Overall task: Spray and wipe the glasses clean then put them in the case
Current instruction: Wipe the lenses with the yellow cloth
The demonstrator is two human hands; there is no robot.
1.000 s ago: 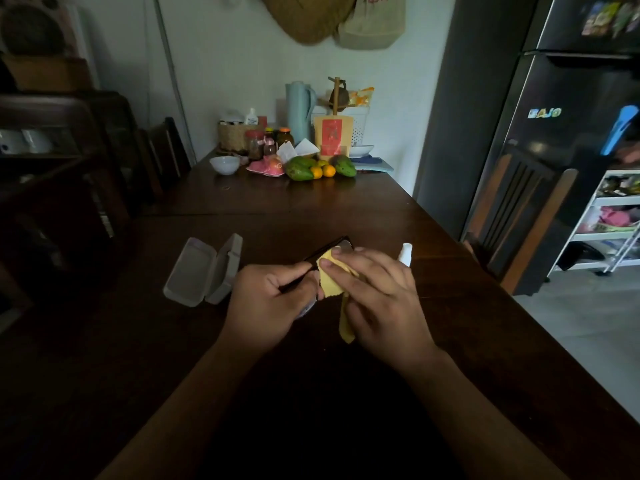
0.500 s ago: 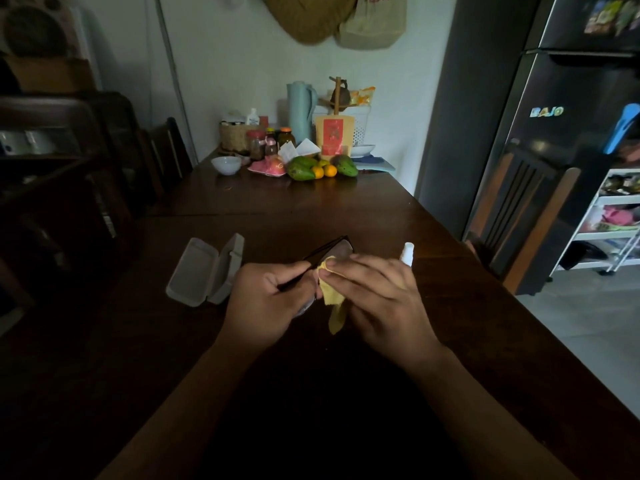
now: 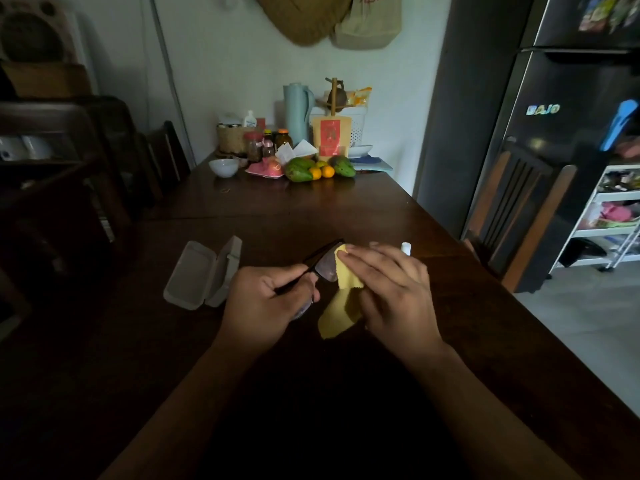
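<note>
Black-framed glasses point(image 3: 323, 261) are held above the dark wooden table point(image 3: 346, 209). My left hand point(image 3: 266, 299) grips them by the frame, its fingers curled round it. My right hand point(image 3: 391, 289) pinches a yellow cloth point(image 3: 341, 306) against the right-hand lens, and the cloth's loose end hangs down below. A grey glasses case point(image 3: 201, 271) lies open to the left of my hands. The white top of a small spray bottle point(image 3: 406, 247) shows just behind my right hand; the bottle's body is hidden.
At the table's far end stand a white bowl point(image 3: 224, 167), green and orange fruit point(image 3: 311, 169), jars and a blue flask point(image 3: 297, 112). A wooden chair point(image 3: 512, 216) sits at the right edge, with a black fridge point(image 3: 554, 98) behind it. Dark chairs line the left side.
The cloth has slid along the lens under my right fingers and now hangs lower and more spread out. More of the lens shows. My left hand has kept its hold on the frame.
</note>
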